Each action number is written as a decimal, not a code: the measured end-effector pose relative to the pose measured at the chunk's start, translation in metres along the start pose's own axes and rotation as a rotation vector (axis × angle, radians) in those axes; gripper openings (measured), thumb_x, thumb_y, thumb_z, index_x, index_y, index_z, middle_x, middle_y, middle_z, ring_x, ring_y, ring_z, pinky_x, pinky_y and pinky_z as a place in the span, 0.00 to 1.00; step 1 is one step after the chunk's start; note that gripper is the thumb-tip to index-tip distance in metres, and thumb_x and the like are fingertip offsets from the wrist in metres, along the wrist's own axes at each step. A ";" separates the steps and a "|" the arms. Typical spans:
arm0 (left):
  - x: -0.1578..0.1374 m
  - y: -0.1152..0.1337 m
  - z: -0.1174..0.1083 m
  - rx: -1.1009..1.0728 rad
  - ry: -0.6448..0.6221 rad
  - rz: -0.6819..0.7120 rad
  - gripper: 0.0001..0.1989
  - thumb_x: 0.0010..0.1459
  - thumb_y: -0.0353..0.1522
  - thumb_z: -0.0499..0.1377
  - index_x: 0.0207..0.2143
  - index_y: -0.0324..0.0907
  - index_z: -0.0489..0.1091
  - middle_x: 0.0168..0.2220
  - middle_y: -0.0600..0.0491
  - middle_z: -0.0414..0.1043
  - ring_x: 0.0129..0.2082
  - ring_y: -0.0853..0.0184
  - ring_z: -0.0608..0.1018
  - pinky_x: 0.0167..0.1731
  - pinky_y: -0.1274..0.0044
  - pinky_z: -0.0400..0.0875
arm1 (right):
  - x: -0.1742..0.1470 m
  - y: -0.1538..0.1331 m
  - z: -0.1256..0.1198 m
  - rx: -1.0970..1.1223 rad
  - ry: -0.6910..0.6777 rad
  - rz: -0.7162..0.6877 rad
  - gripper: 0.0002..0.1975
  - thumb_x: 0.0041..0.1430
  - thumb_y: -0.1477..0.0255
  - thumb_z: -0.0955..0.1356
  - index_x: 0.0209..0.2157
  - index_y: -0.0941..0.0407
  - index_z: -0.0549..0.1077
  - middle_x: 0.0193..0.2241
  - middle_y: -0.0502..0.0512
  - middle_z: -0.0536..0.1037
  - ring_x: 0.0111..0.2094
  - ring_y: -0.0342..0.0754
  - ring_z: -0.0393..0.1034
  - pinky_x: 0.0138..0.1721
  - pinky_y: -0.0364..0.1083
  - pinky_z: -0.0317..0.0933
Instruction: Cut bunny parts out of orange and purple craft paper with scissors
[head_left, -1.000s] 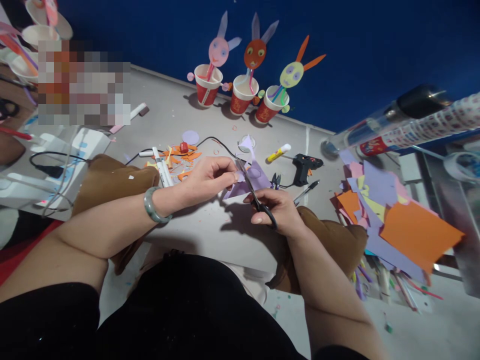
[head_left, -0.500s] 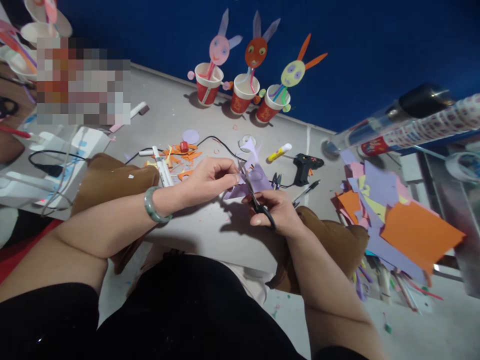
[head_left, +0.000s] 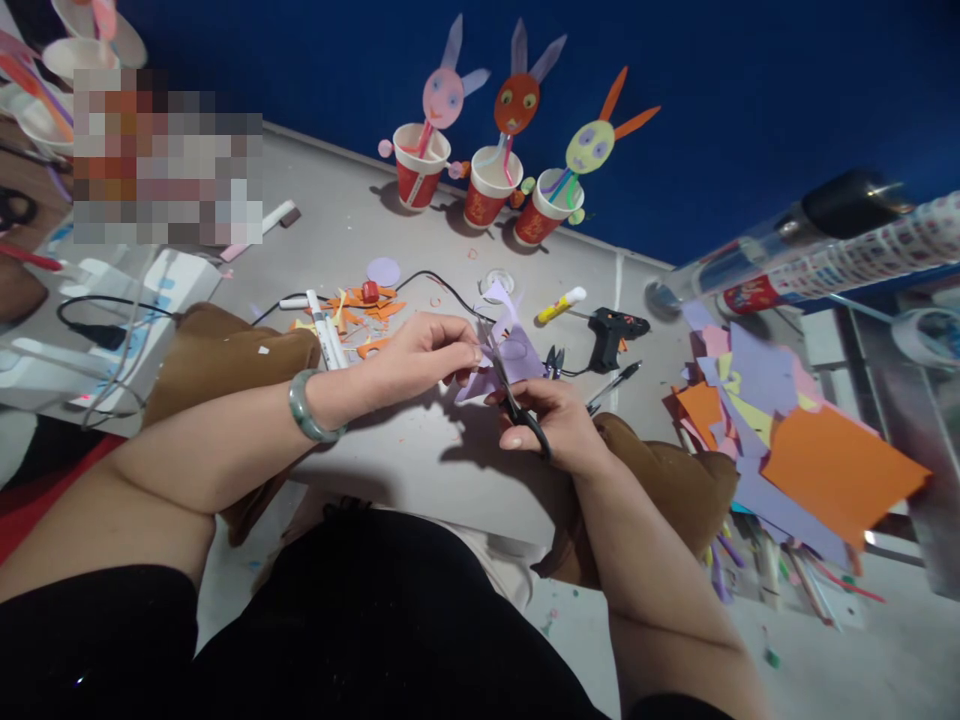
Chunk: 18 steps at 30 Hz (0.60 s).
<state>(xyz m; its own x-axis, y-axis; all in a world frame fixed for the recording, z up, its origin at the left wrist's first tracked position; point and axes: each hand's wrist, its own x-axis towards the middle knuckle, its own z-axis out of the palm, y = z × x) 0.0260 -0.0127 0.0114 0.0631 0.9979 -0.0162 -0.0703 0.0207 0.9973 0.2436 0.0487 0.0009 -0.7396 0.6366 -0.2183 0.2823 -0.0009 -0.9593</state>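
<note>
My left hand (head_left: 431,352) is closed, pinching the edge of a piece of purple paper (head_left: 523,358) above the table. A curved outline shows on the paper, and a narrow point of it sticks up at the top. My right hand (head_left: 556,425) is closed around the black handles of a pair of scissors (head_left: 498,360). The blades lie against the paper, close to my left fingertips. Just beyond the hands are orange scraps (head_left: 375,306), white markers (head_left: 327,338) and a purple paper disc (head_left: 384,271).
Behind stand red paper cups (head_left: 491,190) bearing paper rabbit heads. To the right lie a yellow marker (head_left: 561,305), a black glue gun (head_left: 611,338), a pen (head_left: 616,386) and stacked coloured paper (head_left: 844,465). A power strip (head_left: 154,320) with cables sits left. Brown cushions flank my forearms.
The purple paper has shifted and turned slightly between my hands, its lower left corner moving right. Both hands keep nearly the same place. The whole view has shifted very slightly.
</note>
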 end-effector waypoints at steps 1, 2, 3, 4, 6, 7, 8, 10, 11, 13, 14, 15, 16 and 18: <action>0.000 0.000 0.000 -0.005 -0.004 -0.006 0.10 0.55 0.31 0.59 0.22 0.40 0.68 0.20 0.55 0.68 0.21 0.74 0.68 0.22 0.80 0.61 | 0.000 0.000 0.000 0.003 0.003 0.011 0.34 0.30 0.46 0.83 0.31 0.59 0.82 0.18 0.47 0.68 0.20 0.40 0.58 0.24 0.42 0.53; 0.000 0.000 0.000 -0.010 -0.006 -0.010 0.10 0.55 0.31 0.59 0.22 0.40 0.68 0.20 0.55 0.69 0.21 0.74 0.68 0.22 0.80 0.62 | 0.000 -0.001 0.001 0.007 0.006 0.022 0.34 0.30 0.46 0.83 0.31 0.59 0.82 0.18 0.47 0.68 0.20 0.40 0.58 0.23 0.42 0.53; 0.000 0.000 0.000 -0.013 -0.006 -0.013 0.10 0.55 0.31 0.59 0.22 0.40 0.68 0.20 0.55 0.69 0.21 0.74 0.69 0.23 0.80 0.62 | 0.000 -0.001 0.001 0.011 0.009 0.030 0.34 0.30 0.46 0.83 0.31 0.59 0.82 0.18 0.47 0.68 0.20 0.40 0.57 0.23 0.42 0.53; 0.000 0.000 0.000 -0.014 -0.005 -0.015 0.10 0.55 0.30 0.59 0.22 0.40 0.68 0.20 0.55 0.69 0.21 0.74 0.69 0.23 0.80 0.62 | 0.000 -0.002 0.002 0.013 0.011 0.036 0.34 0.30 0.46 0.83 0.31 0.59 0.82 0.18 0.47 0.67 0.21 0.40 0.57 0.23 0.42 0.52; 0.000 0.001 0.000 -0.007 -0.001 -0.016 0.09 0.55 0.30 0.58 0.22 0.40 0.68 0.20 0.55 0.69 0.21 0.74 0.69 0.23 0.80 0.62 | -0.001 -0.002 0.002 0.015 0.016 0.035 0.34 0.30 0.46 0.83 0.31 0.59 0.82 0.18 0.47 0.67 0.21 0.39 0.57 0.23 0.42 0.52; 0.000 0.001 0.000 -0.002 -0.001 -0.014 0.09 0.55 0.30 0.58 0.21 0.40 0.68 0.20 0.55 0.69 0.21 0.74 0.69 0.23 0.80 0.62 | -0.001 -0.002 0.003 0.014 0.019 0.031 0.34 0.29 0.45 0.83 0.31 0.59 0.82 0.18 0.47 0.67 0.21 0.39 0.56 0.23 0.42 0.52; -0.001 0.001 0.000 0.003 -0.001 -0.012 0.09 0.54 0.30 0.58 0.21 0.40 0.68 0.20 0.55 0.69 0.21 0.74 0.69 0.23 0.81 0.62 | 0.000 -0.002 0.003 0.012 0.020 0.027 0.34 0.29 0.45 0.82 0.31 0.59 0.82 0.18 0.47 0.67 0.21 0.39 0.56 0.23 0.42 0.51; -0.001 0.002 0.000 0.012 0.004 -0.010 0.09 0.54 0.30 0.58 0.21 0.40 0.68 0.19 0.56 0.69 0.21 0.74 0.69 0.23 0.81 0.63 | 0.000 -0.002 0.003 0.005 0.023 0.013 0.34 0.30 0.44 0.82 0.30 0.59 0.82 0.18 0.47 0.67 0.21 0.39 0.57 0.23 0.42 0.52; -0.001 0.003 0.000 0.017 0.007 -0.011 0.09 0.54 0.30 0.58 0.21 0.39 0.68 0.20 0.56 0.69 0.21 0.74 0.69 0.23 0.81 0.63 | 0.000 -0.002 0.003 0.000 0.025 0.004 0.34 0.30 0.44 0.82 0.30 0.58 0.82 0.18 0.47 0.67 0.21 0.40 0.57 0.23 0.42 0.52; -0.001 0.004 0.000 0.024 0.012 -0.013 0.09 0.54 0.29 0.58 0.22 0.39 0.68 0.20 0.56 0.69 0.21 0.74 0.70 0.23 0.81 0.63 | 0.000 -0.002 0.002 -0.009 0.028 -0.006 0.34 0.30 0.43 0.81 0.30 0.58 0.82 0.18 0.47 0.67 0.21 0.40 0.57 0.22 0.42 0.52; -0.001 0.004 0.000 0.024 0.012 -0.011 0.08 0.54 0.29 0.58 0.22 0.39 0.68 0.20 0.56 0.69 0.21 0.74 0.70 0.23 0.81 0.63 | 0.000 -0.002 0.002 -0.011 0.029 -0.007 0.35 0.30 0.43 0.81 0.30 0.58 0.82 0.18 0.47 0.67 0.21 0.40 0.57 0.23 0.42 0.52; -0.001 0.004 -0.001 0.023 0.010 -0.008 0.08 0.54 0.29 0.58 0.22 0.39 0.68 0.20 0.56 0.69 0.21 0.74 0.70 0.23 0.81 0.63 | 0.000 -0.002 0.002 -0.013 0.030 -0.005 0.35 0.30 0.42 0.81 0.30 0.58 0.82 0.18 0.47 0.67 0.21 0.40 0.57 0.22 0.42 0.52; -0.001 0.004 -0.001 0.021 0.008 -0.003 0.08 0.54 0.29 0.58 0.22 0.40 0.68 0.20 0.56 0.69 0.21 0.74 0.70 0.23 0.81 0.64 | 0.000 -0.002 0.002 -0.017 0.031 -0.003 0.35 0.30 0.42 0.81 0.30 0.58 0.82 0.18 0.47 0.67 0.21 0.40 0.57 0.23 0.43 0.52; -0.001 0.003 -0.002 0.021 0.004 0.003 0.08 0.54 0.30 0.58 0.22 0.40 0.68 0.20 0.56 0.69 0.21 0.74 0.69 0.23 0.81 0.63 | 0.000 -0.002 0.003 -0.028 0.030 -0.004 0.36 0.30 0.41 0.80 0.30 0.58 0.82 0.18 0.48 0.67 0.21 0.41 0.56 0.23 0.43 0.51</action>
<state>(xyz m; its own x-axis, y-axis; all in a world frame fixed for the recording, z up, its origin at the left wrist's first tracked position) 0.0241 -0.0134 0.0140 0.0584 0.9982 -0.0132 -0.0500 0.0162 0.9986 0.2415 0.0467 0.0023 -0.7223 0.6595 -0.2083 0.2963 0.0230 -0.9548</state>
